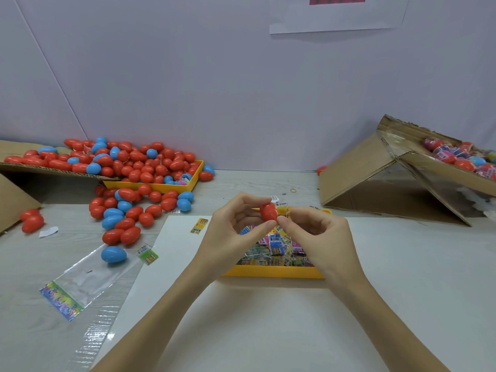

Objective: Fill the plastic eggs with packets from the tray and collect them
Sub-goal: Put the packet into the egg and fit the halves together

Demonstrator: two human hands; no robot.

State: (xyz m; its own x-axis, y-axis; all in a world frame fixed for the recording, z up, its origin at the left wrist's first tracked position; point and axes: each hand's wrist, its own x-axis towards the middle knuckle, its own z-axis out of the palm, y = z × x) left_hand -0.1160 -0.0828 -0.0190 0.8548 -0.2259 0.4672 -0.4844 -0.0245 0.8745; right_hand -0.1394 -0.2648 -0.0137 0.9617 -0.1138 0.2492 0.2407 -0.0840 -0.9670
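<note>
Both hands meet above the yellow tray (pixel 273 271), which holds several small colourful packets (pixel 276 247). My left hand (pixel 233 232) pinches a red plastic egg (pixel 268 211) between thumb and fingers. My right hand (pixel 316 234) pinches the same egg at its lower right edge, and a yellow packet (pixel 284 212) shows behind the egg by the right fingertips. I cannot tell whether the egg is closed.
A heap of red and blue eggs (pixel 128 167) spills from a cardboard flap and a second yellow tray (pixel 161 187) at the left. A blue egg (pixel 113 254), loose packets (pixel 148 255) and clear bags (pixel 80 280) lie front left. A tilted cardboard box (pixel 389 178) with filled eggs (pixel 461 157) stands at the right.
</note>
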